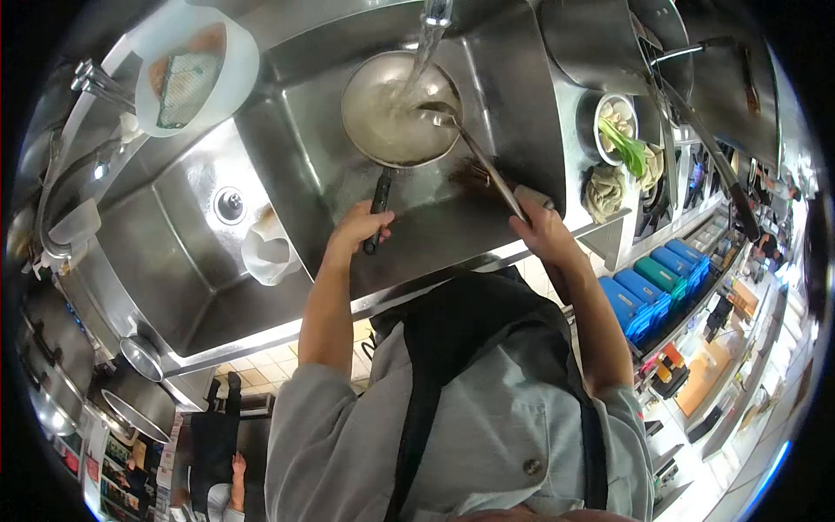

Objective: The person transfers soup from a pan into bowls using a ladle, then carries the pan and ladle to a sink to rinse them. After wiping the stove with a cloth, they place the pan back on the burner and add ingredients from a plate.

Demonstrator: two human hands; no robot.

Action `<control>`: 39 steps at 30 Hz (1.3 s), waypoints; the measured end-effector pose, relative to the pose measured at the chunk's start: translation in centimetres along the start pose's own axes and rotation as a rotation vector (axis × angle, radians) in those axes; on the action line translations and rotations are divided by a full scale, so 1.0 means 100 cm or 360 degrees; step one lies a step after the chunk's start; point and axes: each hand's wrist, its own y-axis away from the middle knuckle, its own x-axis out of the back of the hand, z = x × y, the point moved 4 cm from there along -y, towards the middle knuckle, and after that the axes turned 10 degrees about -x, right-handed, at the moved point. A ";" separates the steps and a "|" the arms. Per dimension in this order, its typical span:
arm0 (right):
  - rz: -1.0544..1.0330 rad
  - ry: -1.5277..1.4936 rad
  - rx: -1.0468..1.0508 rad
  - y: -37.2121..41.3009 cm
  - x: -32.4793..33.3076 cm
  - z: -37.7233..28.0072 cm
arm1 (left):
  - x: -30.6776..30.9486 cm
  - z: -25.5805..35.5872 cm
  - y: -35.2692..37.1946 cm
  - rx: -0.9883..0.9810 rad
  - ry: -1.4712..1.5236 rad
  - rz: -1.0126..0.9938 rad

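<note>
My left hand is closed round the black handle of a round pan, which is in the right basin of a steel sink. Cloudy water fills the pan, and a stream from the faucet runs into it. In my right hand is the long metal handle of a ladle, its bowl end over the water at the pan's right side. A brown brush-like thing, partly hidden by the ladle's handle, lies right of the pan.
A white tub stands upper left, a white container by the left basin. Right of the sink are a bowl with leafy greens and a crumpled cloth. Blue bins stand farther right. Another person is lower left.
</note>
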 end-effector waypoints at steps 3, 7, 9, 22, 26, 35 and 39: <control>-0.0089 0.0004 -0.0037 -0.003 -0.004 0.000 | -0.007 0.041 0.036 -0.0246 -0.0508 0.0413; -0.0391 -0.0004 -0.0171 0.007 -0.013 0.001 | -0.006 0.025 0.040 -0.0756 -0.1418 0.0901; -0.0314 0.0097 -0.0091 0.011 -0.014 0.001 | -0.005 0.018 0.033 -0.0624 -0.1370 0.0756; 0.0283 0.0168 0.0442 0.054 0.025 -0.005 | -0.016 0.210 0.043 -0.1575 -0.0172 0.0977; 0.0328 0.0249 0.0493 0.067 0.022 0.004 | -0.038 0.308 0.052 -0.1507 -0.0272 0.0594; 0.0438 0.0069 0.0275 0.135 0.018 0.041 | 0.021 0.388 -0.098 -0.1486 0.1787 0.0278; 0.0446 -0.0008 0.0154 0.151 0.013 0.059 | 0.015 0.369 -0.113 -0.1300 0.1891 0.0062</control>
